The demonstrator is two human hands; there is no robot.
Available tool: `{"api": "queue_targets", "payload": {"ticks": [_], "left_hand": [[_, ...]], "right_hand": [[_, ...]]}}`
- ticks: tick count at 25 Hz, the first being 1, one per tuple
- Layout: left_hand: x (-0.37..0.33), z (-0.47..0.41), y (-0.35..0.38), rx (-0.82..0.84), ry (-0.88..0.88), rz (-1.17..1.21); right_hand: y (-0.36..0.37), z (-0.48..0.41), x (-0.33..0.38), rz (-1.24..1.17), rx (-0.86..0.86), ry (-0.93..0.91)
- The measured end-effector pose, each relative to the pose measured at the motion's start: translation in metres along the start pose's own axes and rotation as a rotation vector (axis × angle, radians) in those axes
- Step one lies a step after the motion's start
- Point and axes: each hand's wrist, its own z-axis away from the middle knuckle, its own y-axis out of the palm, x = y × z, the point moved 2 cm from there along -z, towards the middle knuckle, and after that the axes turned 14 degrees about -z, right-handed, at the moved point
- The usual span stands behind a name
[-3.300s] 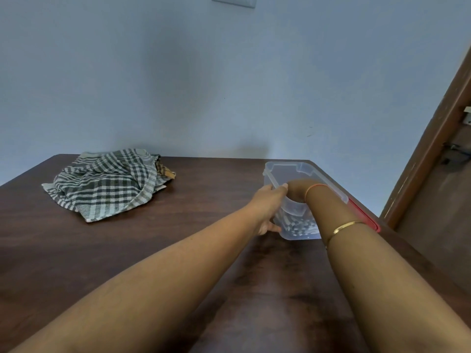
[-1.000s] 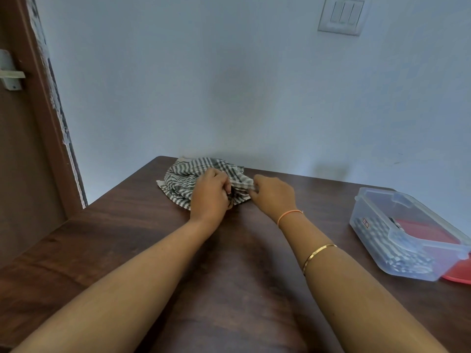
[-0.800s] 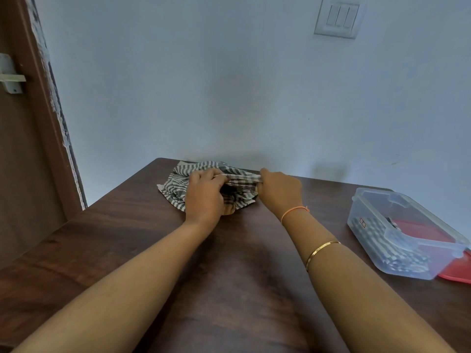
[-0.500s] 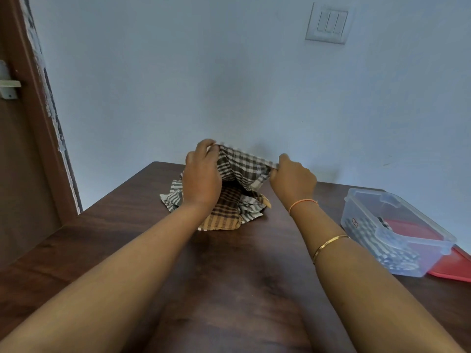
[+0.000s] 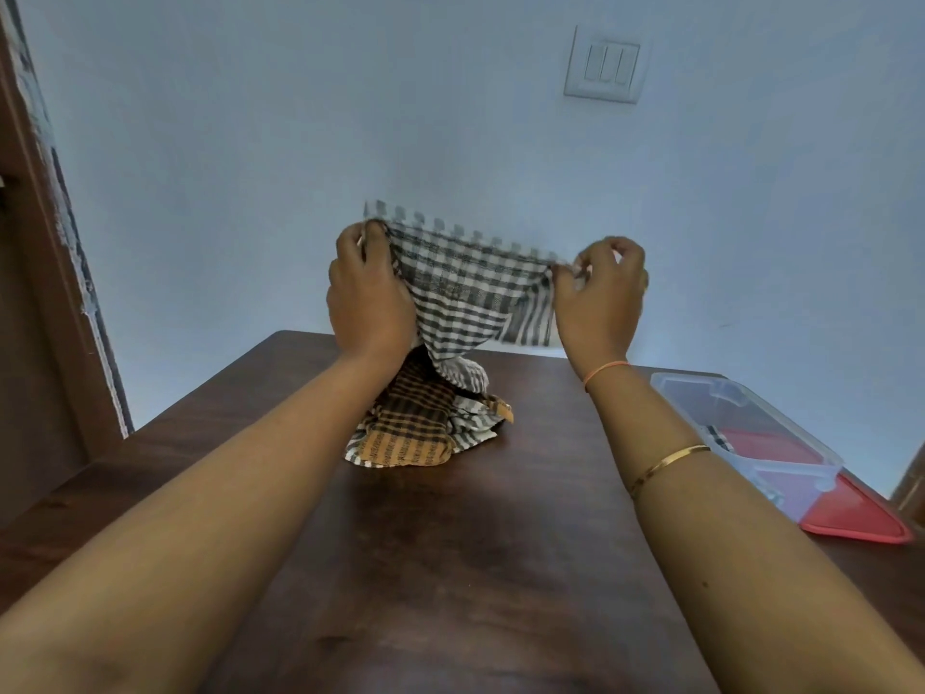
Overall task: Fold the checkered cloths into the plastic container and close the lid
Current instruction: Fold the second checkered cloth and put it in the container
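Dark wooden table (image 5: 450, 568), seen from the near edge. A grey checked cloth (image 5: 465, 293) is stretched in the air above the far middle of the table, and its top edge runs from one hand to the other. Its lower end hangs down and touches a heap of cloths (image 5: 410, 433), orange-brown check uppermost, lying on the table near the far edge.

A clear plastic container (image 5: 751, 433) stands open near the right edge of the table, well apart from both hands, with a folded cloth (image 5: 721, 438) inside. A red lid (image 5: 861, 518) lies against the container's right side.

Left hand (image 5: 368, 298): fingers curled round the cloth's upper left corner, gripping it. Right hand (image 5: 600, 293): thumb and forefinger pinch the upper right corner, and the other fingers are loosely bent above it.
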Motion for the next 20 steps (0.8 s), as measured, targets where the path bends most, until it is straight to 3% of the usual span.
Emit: {"api": "queue_targets", "payload": {"ticks": [2,6,9,12,16,18,20], "left_hand": [[0.009,-0.001,0.001,0.045,-0.076,-0.042],[0.023,-0.001,0.003,0.13,-0.136,-0.017],[0.021,0.001,0.002,0.143,-0.136,0.025],[0.01,0.0,-0.004,0.169,-0.147,0.122],[-0.023,0.0,0.0,0.472,-0.24,0.487],[-0.041,0.003,-0.004,0.619,-0.322,0.74],[-0.056,0.001,-0.013,0.611,-0.256,0.808]], "right_hand": [[-0.007,0.001,-0.013,0.0,-0.072,0.138],[-0.022,-0.001,-0.026,-0.289,-0.173,0.456],[-0.023,0.002,-0.033,-0.391,-0.272,0.589],[-0.016,-0.005,-0.034,-0.876,-0.362,0.751],[-0.011,-0.009,-0.002,-1.349,-0.181,0.945],[-0.008,-0.01,0.018,-1.384,0.036,0.916],[-0.008,-0.016,0.038,-1.366,0.204,0.801]]}}
